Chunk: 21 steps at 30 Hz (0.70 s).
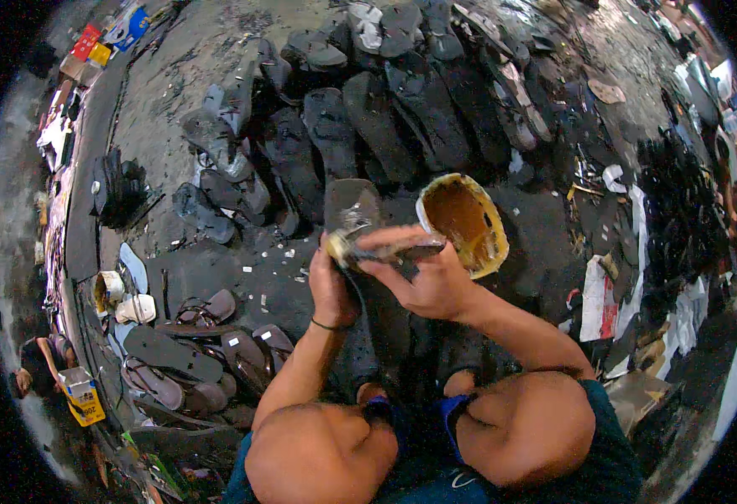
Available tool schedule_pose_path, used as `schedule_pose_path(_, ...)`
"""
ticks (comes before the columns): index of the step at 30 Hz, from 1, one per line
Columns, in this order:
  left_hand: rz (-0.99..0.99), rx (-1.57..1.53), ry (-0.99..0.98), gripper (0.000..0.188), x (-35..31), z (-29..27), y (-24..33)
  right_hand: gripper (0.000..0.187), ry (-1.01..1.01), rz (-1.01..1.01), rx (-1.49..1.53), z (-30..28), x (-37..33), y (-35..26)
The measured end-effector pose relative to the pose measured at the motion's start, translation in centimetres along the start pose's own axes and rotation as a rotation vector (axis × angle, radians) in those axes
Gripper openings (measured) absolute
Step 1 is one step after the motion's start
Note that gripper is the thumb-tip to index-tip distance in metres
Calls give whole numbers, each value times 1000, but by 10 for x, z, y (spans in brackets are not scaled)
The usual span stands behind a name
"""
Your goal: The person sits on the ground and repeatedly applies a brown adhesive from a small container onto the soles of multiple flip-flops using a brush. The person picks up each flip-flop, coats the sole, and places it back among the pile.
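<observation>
In front of my knees, my left hand (331, 290) is wrapped round a dark, flat shoe sole (353, 200), held up with its far end pointing away from me. A pale, wet-looking smear shows on the sole's face. My right hand (436, 281) grips a brush (398, 249), somewhat blurred. Its yellowish tip lies over the sole beside my left fingers; I cannot tell whether it touches. Just beyond my right hand stands a round tub (472, 225), coated inside with amber-brown, glue-like stuff and with a crusted, pale yellow rim.
Rows of dark soles (331, 126) lie on the floor ahead. Finished-looking strap sandals (209, 357) are piled at my left, near a small white pot (109, 288). Dark scraps (679, 218) heap up at the right. A person (39, 361) with a yellow box (81, 396) is at the far left.
</observation>
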<state>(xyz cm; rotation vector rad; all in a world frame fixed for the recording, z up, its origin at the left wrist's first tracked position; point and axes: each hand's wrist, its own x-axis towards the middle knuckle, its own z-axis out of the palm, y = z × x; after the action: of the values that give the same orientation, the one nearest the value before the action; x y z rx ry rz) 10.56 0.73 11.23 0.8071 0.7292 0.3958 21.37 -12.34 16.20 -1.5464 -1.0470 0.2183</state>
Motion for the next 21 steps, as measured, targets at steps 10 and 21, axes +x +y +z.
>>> schedule_pose_path(10,141,60,94,44,-8,35,-19,18,401,325,-15,-24,16,9)
schedule_pose_path(21,222,-266,439,45,23,23,79,36,-398,820,428,-27,-57,19)
